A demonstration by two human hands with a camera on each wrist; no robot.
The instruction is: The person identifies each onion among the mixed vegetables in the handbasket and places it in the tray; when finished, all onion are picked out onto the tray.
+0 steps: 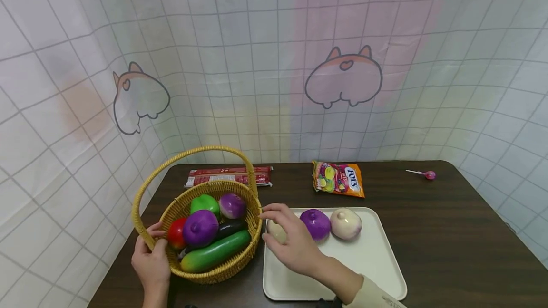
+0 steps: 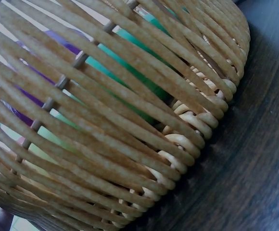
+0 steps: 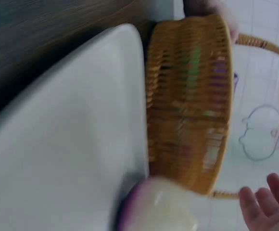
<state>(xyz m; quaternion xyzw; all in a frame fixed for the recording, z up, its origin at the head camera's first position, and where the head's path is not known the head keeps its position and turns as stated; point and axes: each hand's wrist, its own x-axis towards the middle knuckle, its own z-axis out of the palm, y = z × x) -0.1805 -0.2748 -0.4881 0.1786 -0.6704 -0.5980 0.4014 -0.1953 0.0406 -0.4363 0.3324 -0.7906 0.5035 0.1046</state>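
Note:
My left hand (image 1: 151,250) grips the near-left rim of a wicker basket (image 1: 239,260), by the foot of its handle. The basket (image 2: 130,144) holds a cucumber (image 1: 216,251), a large purple onion (image 1: 200,227), a tomato (image 1: 176,233), a green pepper (image 1: 204,202), a smaller purple onion (image 1: 232,205) and a dark eggplant (image 1: 232,226). My right hand (image 1: 274,222) is spread over a pale onion (image 1: 276,233) at the left end of a white tray (image 1: 376,270). In the right wrist view its fingers (image 3: 267,207) are straight and apart, beside that pale onion (image 3: 161,207).
A purple onion (image 1: 315,224) and a whitish onion (image 1: 346,223) sit on the tray's far part. At the back of the dark table (image 1: 449,232) lie a red packet (image 1: 229,176), an orange candy bag (image 1: 338,178) and a lollipop (image 1: 425,174). A checked curtain surrounds the table.

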